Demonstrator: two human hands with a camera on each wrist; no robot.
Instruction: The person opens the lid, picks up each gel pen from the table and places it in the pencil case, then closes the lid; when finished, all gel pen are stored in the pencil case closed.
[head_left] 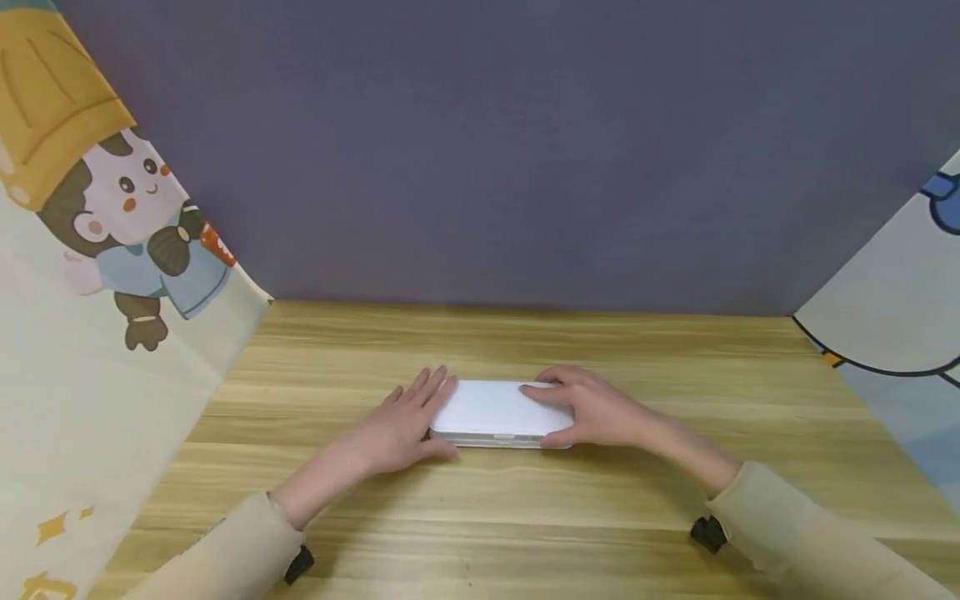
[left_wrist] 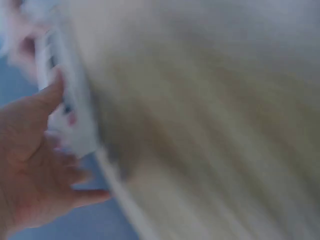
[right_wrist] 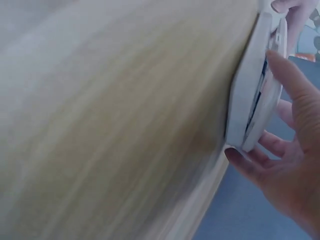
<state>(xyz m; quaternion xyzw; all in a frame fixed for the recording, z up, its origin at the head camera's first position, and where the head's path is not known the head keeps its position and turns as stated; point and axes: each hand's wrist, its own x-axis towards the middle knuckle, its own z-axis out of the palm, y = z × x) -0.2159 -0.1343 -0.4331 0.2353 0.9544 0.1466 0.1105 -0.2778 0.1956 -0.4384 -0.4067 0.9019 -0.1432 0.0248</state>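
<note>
A flat white rectangular case (head_left: 487, 406) with a small front latch lies on the wooden table (head_left: 480, 517). At its right end my right hand (head_left: 596, 410) grips it, thumb at the front edge and other fingers over the top and back. My left hand (head_left: 408, 421) is at the left end, its fingers stretched out along the corner and its thumb near the front edge. Along the side of the case (right_wrist: 250, 90) in the right wrist view, a narrow dark gap shows between lid and base. The left wrist view is blurred; small dark and pink marks show on the case.
Behind the table stands a plain grey-blue panel (head_left: 510, 150). Cartoon-printed panels flank it, with a chef figure (head_left: 142, 217) on the left one. Both sleeves are beige, and a black device (head_left: 708, 533) sits under the right cuff.
</note>
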